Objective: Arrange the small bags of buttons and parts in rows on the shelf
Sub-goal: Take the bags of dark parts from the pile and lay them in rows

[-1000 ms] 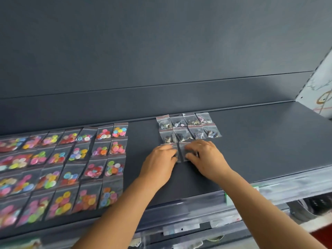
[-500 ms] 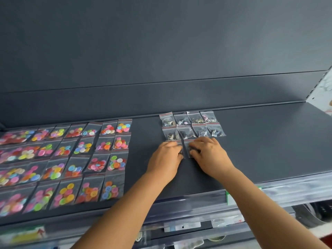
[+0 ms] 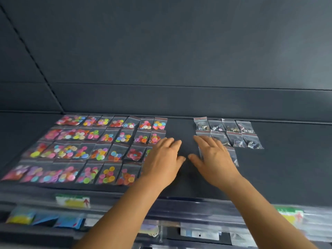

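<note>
Shelf: the dark shelf (image 3: pixel 287 168) carries two blocks of small bags, its front strip holding blurred price tags (image 3: pixel 72 201) at 7 o'clock.

Button bags: the coloured button bags (image 3: pixel 100 146) fill the shelf from 9 o'clock toward centre in four tidy rows; this block looks finished, judging by its even grid.

Parts bags: the parts bags (image 3: pixel 237 134) sit at 2 o'clock, well apart from the button block, in two full rows of four, with a third row barely begun. Most of what remains appears to lie here.

Bag in hand's reach: one third-row bag (image 3: pixel 233 156) peeks out just right of the right hand, at 3 o'clock.

Orientation: each bag lies flat, long axis running front to back, the red-striped seal toward the back wall, fanning slightly with the wide lens.

Left hand: the left hand (image 3: pixel 162 159) hovers or rests palm-down at the button block's right edge, fingers straight and grasping nothing.

Right hand: the right hand (image 3: pixel 213 157) lies flat over the third row's start, fingers extended, apparently pressing rather than pinching.
</note>
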Demonstrator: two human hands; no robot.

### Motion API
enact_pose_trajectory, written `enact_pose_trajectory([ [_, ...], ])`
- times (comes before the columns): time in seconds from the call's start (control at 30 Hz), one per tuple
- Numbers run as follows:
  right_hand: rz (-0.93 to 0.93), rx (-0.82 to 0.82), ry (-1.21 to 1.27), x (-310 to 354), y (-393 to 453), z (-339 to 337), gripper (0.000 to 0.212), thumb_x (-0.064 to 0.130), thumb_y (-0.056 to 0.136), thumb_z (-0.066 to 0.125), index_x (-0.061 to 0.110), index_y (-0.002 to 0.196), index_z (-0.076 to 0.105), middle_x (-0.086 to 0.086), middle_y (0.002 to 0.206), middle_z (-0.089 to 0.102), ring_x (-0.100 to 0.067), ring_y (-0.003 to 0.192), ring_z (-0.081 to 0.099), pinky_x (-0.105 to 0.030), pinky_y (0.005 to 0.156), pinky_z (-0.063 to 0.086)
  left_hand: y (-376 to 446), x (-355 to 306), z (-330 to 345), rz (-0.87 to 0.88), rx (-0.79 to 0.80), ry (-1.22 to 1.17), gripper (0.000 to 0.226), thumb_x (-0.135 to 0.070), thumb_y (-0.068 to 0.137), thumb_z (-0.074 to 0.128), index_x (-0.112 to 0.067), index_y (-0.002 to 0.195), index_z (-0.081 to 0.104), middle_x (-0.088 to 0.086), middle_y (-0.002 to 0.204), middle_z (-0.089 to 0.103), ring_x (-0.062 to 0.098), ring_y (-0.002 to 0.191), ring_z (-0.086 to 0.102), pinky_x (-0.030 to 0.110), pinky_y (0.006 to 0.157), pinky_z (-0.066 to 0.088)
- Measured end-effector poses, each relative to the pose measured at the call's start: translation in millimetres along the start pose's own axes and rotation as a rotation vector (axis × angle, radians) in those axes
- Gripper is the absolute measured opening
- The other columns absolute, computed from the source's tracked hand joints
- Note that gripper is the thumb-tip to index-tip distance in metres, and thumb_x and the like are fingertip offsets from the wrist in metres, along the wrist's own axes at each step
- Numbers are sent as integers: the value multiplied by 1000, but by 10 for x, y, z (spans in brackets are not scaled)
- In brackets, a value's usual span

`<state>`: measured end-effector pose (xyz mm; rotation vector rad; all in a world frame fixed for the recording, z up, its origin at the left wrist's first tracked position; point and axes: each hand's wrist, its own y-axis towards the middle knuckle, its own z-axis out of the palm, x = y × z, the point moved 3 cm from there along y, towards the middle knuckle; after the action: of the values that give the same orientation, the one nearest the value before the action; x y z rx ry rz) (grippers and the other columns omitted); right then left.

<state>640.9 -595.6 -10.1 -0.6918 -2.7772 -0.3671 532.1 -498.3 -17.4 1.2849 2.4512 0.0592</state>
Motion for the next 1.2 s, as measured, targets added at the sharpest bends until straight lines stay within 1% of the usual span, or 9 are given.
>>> enact_pose_trajectory([
  [0.07,-52,9,14,263,56,56,64,45,92,49,18,145,28,2,150,33,-21,138,27,-33,113,20,-112,238,-134,-50,-22,-3,58,-40,94,50,-24,146,29,-3,151,32,18,141,23,35,112,26],
  [0.2,-148,19,44,903,161,203,64,49,92,46,22,147,24,4,151,31,-18,140,25,-33,114,19,-425,788,-432,-142,-71,-12,62,-44,93,49,-28,147,23,-5,152,30,16,140,25,33,111,27],
  [0.33,-236,51,69,1667,257,431,65,50,93,43,23,147,21,4,152,29,-18,141,22,-35,115,17,-787,1430,-752,-229,-106,15,63,-44,93,49,-27,148,22,-6,151,30,16,138,26,33,111,29],
  [0.57,-338,93,116,3047,322,863,66,46,94,45,22,149,18,2,154,25,-19,143,18,-35,116,13,-1404,2580,-1383,-309,-170,58,62,-41,94,49,-24,148,22,-3,151,31,17,138,25,32,112,27],
  [0.67,-372,89,125,3610,348,1021,65,47,93,44,22,148,20,1,153,27,-20,141,20,-37,115,17,-1670,3039,-1640,-320,-199,95,61,-41,95,47,-22,148,23,-2,149,33,17,136,27,30,111,26],
  [0.73,-392,88,137,3949,363,1115,65,47,93,44,21,148,21,2,152,28,-19,141,21,-37,115,17,-1832,3319,-1790,-341,-212,115,61,-42,95,46,-23,148,23,-1,149,33,16,137,26,29,111,25],
  [0.83,-421,88,153,4393,404,1239,65,47,93,44,20,148,21,2,152,28,-18,141,22,-34,115,14,-2042,3693,-1993,-380,-216,131,62,-41,95,46,-22,148,21,0,150,31,17,138,24,30,111,24],
  [0.97,-462,101,145,4912,510,1381,66,49,93,44,20,148,21,3,152,28,-17,140,21,-34,114,16,-2238,4109,-2225,-427,-253,148,62,-40,95,48,-20,148,23,2,148,34,19,137,26,31,111,25],
  [1.2,-539,132,131,5665,821,1660,66,49,93,45,20,147,24,2,152,29,-19,141,22,-38,115,17,-2366,4776,-2454,-507,-284,148,62,-41,95,48,-20,148,23,2,148,35,20,137,26,33,113,26],
])
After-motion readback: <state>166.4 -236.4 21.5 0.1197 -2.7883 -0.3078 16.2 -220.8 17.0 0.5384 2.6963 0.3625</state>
